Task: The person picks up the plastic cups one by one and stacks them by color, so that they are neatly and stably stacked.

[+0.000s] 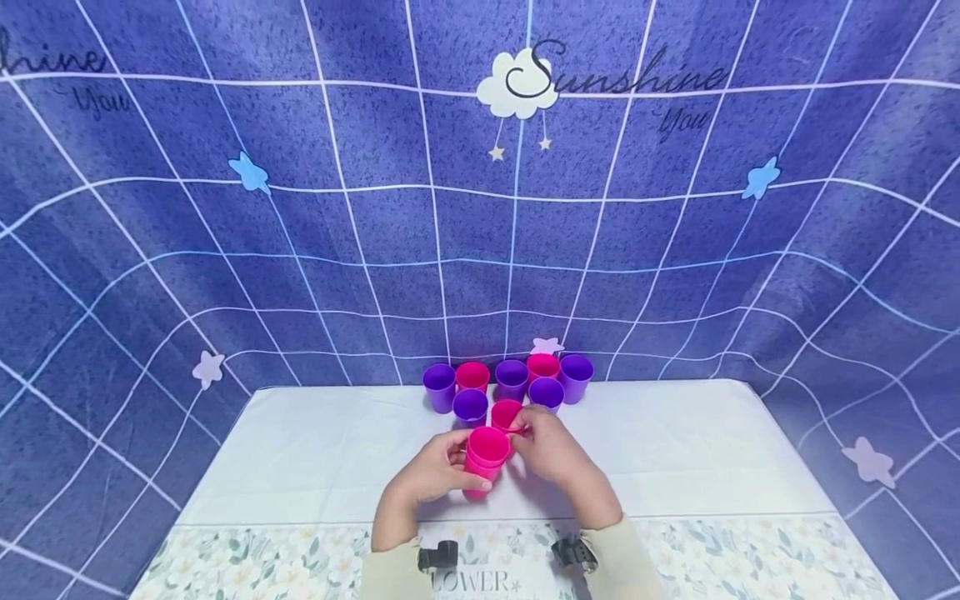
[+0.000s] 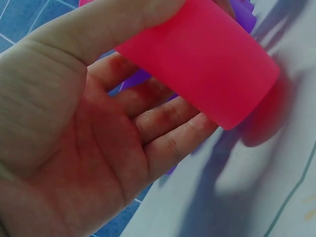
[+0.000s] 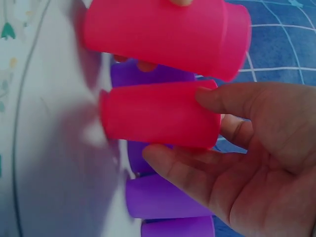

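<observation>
My left hand [image 1: 431,468] holds a pair of nested pink cups [image 1: 487,450] upright, thumb on the near side and fingers behind. In the right wrist view, a second rim shows above the outer one of these nested cups [image 3: 158,37]. My right hand [image 1: 553,447] pinches another pink cup [image 3: 158,113] near its rim, just behind and right of the nested pair. Past the hands stand a purple cup [image 1: 470,406] on the left and a purple cup [image 1: 547,392] on the right. In the left wrist view, the held pink cup [image 2: 207,64] hides part of the fingers.
A back row alternates a purple cup [image 1: 438,386], a pink cup [image 1: 472,377], a purple cup [image 1: 512,377], a pink cup [image 1: 543,365] and a purple cup [image 1: 577,377]. They stand on a white tabletop [image 1: 322,450] against a blue gridded cloth [image 1: 390,225]. A flowered strip [image 1: 247,558] lies along the front.
</observation>
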{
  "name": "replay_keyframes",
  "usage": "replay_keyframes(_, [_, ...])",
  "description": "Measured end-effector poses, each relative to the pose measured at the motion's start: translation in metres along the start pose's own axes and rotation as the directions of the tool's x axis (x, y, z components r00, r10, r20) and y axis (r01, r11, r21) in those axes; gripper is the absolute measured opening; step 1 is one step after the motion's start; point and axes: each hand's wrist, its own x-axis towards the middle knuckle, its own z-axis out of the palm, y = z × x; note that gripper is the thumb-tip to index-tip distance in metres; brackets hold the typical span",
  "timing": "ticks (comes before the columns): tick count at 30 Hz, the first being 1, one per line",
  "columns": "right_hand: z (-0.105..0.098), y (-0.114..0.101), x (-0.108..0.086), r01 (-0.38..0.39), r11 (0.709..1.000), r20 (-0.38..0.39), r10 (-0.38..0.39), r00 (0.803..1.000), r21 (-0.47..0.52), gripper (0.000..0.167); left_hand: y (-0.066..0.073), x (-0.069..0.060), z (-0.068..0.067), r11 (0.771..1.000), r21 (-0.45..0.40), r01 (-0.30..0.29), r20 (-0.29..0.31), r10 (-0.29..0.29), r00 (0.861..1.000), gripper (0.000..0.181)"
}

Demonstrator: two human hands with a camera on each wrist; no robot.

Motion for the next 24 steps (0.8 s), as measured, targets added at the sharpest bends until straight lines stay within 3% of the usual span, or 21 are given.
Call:
replay_keyframes(12, [-0.012, -0.007, -0.001, -0.008, 0.986, -0.044, 0.015, 0.999, 0.164, 0.016, 0.000, 0.000, 0.000, 1.000, 0.019, -0.003, 0.015, 0.002, 1.000, 0.068])
replay_keyframes(24, [-0.020, -0.012, -0.003, 0.023, 0.969, -0.196, 0.027, 0.980, 0.247, 0.020, -0.003, 0.001, 0.001, 0.999, 0.031, -0.012, 0.029, 0.011, 1.000, 0.065])
